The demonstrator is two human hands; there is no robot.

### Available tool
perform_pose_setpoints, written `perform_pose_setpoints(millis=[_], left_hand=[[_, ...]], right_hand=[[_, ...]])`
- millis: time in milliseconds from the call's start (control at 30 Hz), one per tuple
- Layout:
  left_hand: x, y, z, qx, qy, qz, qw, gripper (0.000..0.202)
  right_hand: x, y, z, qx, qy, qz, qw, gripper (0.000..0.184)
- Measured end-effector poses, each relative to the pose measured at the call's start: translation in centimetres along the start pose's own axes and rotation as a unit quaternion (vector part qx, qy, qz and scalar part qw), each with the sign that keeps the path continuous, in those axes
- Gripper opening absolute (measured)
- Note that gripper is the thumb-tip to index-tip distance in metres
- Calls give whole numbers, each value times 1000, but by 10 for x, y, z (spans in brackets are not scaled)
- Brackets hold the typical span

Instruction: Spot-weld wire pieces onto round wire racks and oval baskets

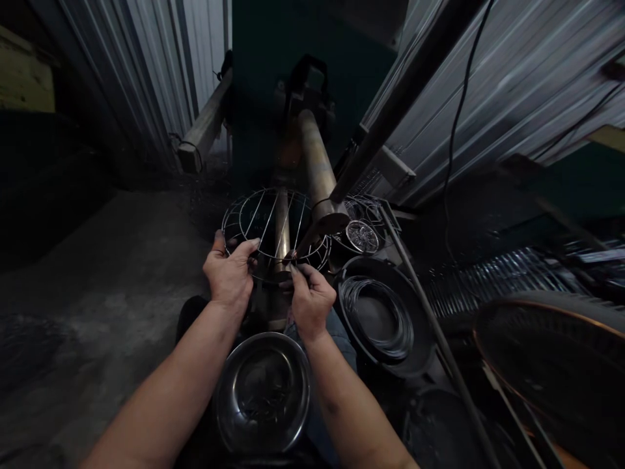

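A round wire cage [258, 218], like a fan guard, rests tilted in front of me on a metal post [282, 228]. My left hand [228, 273] grips its near rim, fingers curled over the wires. My right hand [311, 301] pinches the rim close by, with something small between its fingertips that I cannot make out. Below my hands, a steel bowl [263, 392] holds small dark pieces. To the right, a black round tray [381, 317] holds coiled wire rings.
A thick pipe [317, 163] slants up behind the cage. A small spoked wire disc [362, 236] and more wirework lie to the right. A long rod crosses the right side, with a large round dark dish at far right. Concrete floor lies left; corrugated metal walls stand behind.
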State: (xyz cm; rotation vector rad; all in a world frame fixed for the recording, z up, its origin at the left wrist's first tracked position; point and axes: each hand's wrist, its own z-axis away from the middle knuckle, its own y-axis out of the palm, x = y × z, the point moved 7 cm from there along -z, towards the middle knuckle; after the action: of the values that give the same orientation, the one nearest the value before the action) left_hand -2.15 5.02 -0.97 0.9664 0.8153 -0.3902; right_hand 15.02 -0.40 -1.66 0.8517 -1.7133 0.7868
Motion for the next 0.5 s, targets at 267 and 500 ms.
perform_pose_setpoints(millis=[267, 500], left_hand=[[1, 0, -6, 8, 4, -17, 1000, 55], [1, 0, -9, 16, 4, -26, 1000, 54]], right_hand=[[-6, -2, 8, 26, 60, -40, 997, 24], [-12, 0, 9, 4, 43, -73, 996, 21]])
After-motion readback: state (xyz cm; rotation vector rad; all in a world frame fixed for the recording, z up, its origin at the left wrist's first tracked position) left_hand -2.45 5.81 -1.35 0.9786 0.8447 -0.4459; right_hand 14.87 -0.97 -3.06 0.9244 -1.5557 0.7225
